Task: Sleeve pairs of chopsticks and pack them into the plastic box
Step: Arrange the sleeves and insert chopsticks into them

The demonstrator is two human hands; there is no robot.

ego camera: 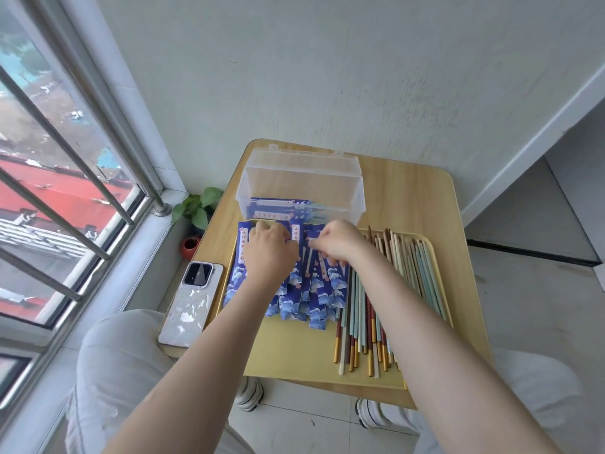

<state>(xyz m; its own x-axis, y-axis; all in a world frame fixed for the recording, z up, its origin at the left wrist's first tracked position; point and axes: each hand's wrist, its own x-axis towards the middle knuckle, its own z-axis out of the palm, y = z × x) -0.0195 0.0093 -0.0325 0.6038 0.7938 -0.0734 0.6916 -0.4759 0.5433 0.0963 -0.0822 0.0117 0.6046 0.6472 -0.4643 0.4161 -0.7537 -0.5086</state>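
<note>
Left fingers: curled down onto the blue paper sleeves (302, 290), pinching the top of one; left hand (269, 253) lies over the pile's left half.
Right fingers: bunched narrow at the sleeve tops beside the left hand, seemingly gripping a sleeve or thin stick, though blur hides which; right hand (337, 241).
Sleeves: fanned pile on the left part of the tray (438, 283), tops just short of the box.
Chopsticks (376, 309): loose, mixed colours, right part of the tray, ends overhanging its near edge.
Plastic box (299, 188): clear, lid open, behind the tray against its far edge; several sleeved pairs lie inside.
Counter (409, 204): bare strip right of the box.
Phone (191, 303): at the counter's left edge, just beside the tray.
Plant (199, 206): on the floor, left of the counter.
</note>
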